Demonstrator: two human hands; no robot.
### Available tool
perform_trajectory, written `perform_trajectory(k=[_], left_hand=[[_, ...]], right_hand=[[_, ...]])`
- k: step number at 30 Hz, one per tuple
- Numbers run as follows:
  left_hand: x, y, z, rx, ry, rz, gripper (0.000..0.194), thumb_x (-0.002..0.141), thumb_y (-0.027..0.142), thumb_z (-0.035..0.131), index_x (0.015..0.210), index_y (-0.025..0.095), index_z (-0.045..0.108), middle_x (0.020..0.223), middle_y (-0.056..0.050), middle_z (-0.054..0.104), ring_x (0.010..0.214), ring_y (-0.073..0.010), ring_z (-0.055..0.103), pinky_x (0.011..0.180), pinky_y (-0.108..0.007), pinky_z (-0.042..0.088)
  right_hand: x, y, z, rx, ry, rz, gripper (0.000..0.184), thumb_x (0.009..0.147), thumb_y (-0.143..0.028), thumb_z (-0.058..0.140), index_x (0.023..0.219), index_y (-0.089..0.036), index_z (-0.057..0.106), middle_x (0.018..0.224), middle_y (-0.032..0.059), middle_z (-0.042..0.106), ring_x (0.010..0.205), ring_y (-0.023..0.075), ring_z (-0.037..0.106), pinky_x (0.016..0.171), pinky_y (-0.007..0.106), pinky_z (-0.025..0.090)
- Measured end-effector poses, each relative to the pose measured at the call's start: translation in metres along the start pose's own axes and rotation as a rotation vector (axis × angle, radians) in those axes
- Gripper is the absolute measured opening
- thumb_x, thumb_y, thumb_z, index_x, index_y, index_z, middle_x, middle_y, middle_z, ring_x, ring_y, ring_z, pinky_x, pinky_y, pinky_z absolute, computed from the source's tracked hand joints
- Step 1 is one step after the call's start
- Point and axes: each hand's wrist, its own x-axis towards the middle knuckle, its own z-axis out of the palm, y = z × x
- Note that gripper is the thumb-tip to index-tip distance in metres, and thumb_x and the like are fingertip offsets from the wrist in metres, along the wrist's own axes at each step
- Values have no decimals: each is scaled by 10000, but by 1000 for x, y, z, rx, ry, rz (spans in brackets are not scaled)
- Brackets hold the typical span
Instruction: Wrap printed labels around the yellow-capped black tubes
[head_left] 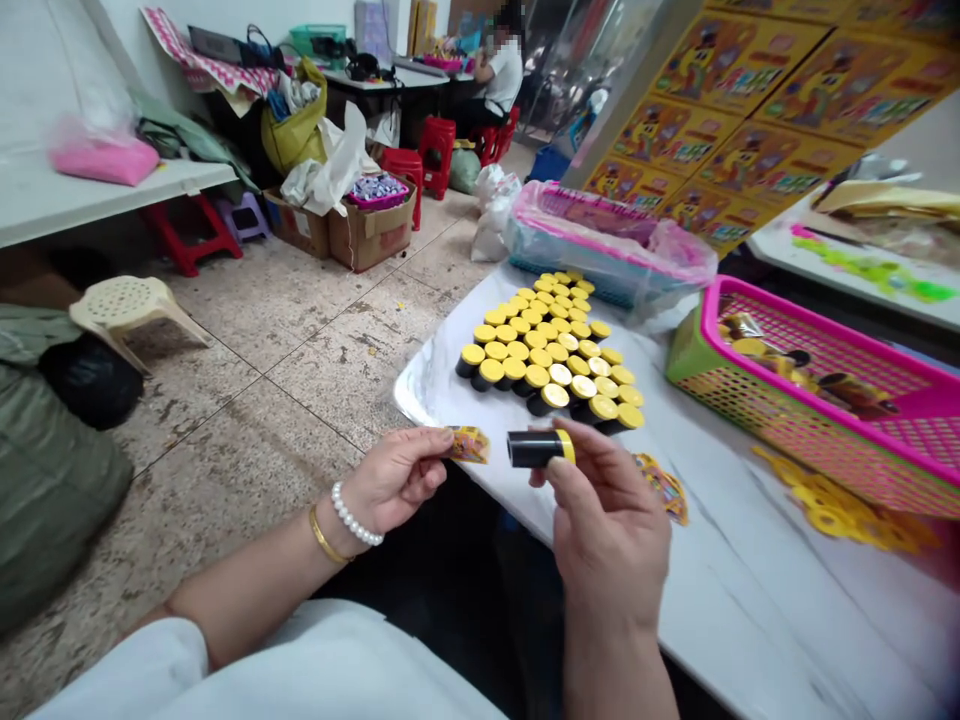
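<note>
Between thumb and fingers, my left hand [401, 478] pinches a small printed sticker [470, 445] in yellow and orange. My right hand [611, 510] grips a black tube with a yellow cap [534, 449], held sideways with its black end pointing left. A small gap separates the sticker from the tube. Just beyond my hands, several upright black tubes with yellow caps [547, 340] stand packed together on the white marbled table [750, 600]. Partly hidden behind my right hand lies a stack of printed stickers [664, 488].
A pink and green basket [817, 390] on the right holds dark and yellow pieces, with yellow rings [840, 505] beside it. Behind the tubes sits a plastic-lined basket [607, 245]. Stacked yellow cartons [720, 110] rise behind. A person [501, 75] sits far back.
</note>
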Motion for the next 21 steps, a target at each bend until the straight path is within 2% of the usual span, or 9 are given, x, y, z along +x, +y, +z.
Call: perform_trajectory(k=[2, 5, 8, 11, 16, 18, 21], left_hand=[[2, -4, 5, -44, -23, -20, 107, 775, 99, 739, 864, 39, 736, 760, -50, 698, 380, 15, 418, 293, -82, 209], [3, -11, 11, -78, -106, -19, 139, 728, 115, 797, 828, 52, 724, 730, -29, 677, 390, 15, 424, 306, -76, 238], [2, -15, 14, -66, -150, -1, 217, 664, 166, 868, 764, 77, 698, 694, -8, 658, 378, 12, 415, 304, -84, 237], [1, -16, 16, -32, -149, 1, 262, 640, 198, 892, 754, 79, 689, 676, -1, 642, 384, 11, 415, 315, -85, 241], [3, -18, 17, -29, -168, -24, 252, 655, 202, 876, 776, 74, 694, 693, -3, 630, 402, 12, 403, 326, -92, 208], [5, -19, 16, -27, -174, -34, 247, 659, 202, 868, 783, 73, 698, 703, -10, 634, 404, 9, 396, 324, -104, 183], [7, -21, 14, -5, -169, -15, 259, 654, 232, 869, 771, 75, 700, 709, -21, 648, 408, 3, 399, 335, -118, 184]], right_hand=[[-11, -4, -4, 76, -38, 43, 282, 824, -334, 787, 1085, -240, 739, 1015, 59, 765, 897, 202, 721, 728, 313, 581], [-16, -7, -6, 40, 6, 63, 249, 790, -312, 824, 1019, -241, 757, 956, 32, 771, 864, 176, 729, 778, 300, 596], [-14, -7, -7, 0, 56, 77, 230, 781, -325, 830, 978, -232, 755, 905, 16, 765, 817, 149, 725, 755, 256, 594], [-13, -4, -10, 34, 31, 111, 235, 782, -353, 829, 965, -226, 750, 884, 10, 761, 788, 136, 723, 721, 227, 594], [-15, 1, -10, 55, 19, 167, 256, 810, -412, 799, 940, -209, 711, 845, 20, 768, 769, 152, 741, 711, 248, 618], [-18, 1, -9, -19, 53, 139, 260, 830, -414, 775, 946, -199, 685, 889, 50, 784, 786, 178, 756, 740, 297, 635], [-25, 3, -6, -233, 111, -24, 279, 827, -366, 770, 1013, -193, 656, 1061, 108, 786, 889, 220, 772, 828, 356, 636]])
